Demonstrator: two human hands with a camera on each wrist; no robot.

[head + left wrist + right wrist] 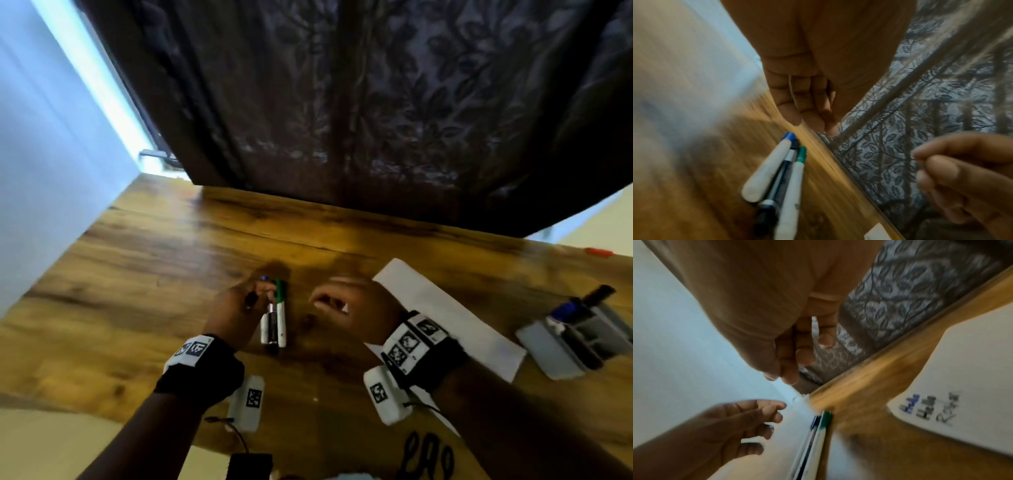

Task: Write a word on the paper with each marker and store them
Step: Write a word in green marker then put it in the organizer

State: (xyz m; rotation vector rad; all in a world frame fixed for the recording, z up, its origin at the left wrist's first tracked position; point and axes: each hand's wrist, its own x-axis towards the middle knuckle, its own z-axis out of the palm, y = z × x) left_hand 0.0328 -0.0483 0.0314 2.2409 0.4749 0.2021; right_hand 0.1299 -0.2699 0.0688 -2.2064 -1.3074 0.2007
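Observation:
Three markers lie side by side on the wooden table [137,274]: a blue-capped one [768,168], a dark one [777,186] and a green-capped one [281,315] [794,181] [823,423]. My left hand [239,308] [809,120] hovers at their capped ends, fingers relaxed, holding nothing. My right hand [342,305] [797,353] hangs just right of them with loosely curled fingers and nothing in them. The white paper [445,318] [972,369] lies to the right, partly under my right wrist, with blue and black words [929,408] on it.
A grey open pencil case [548,349] with a blue and a black marker in it sits at the right edge. A small red object [597,253] lies far right. A dark patterned curtain [376,102] hangs behind the table; a pale wall [51,154] bounds the left.

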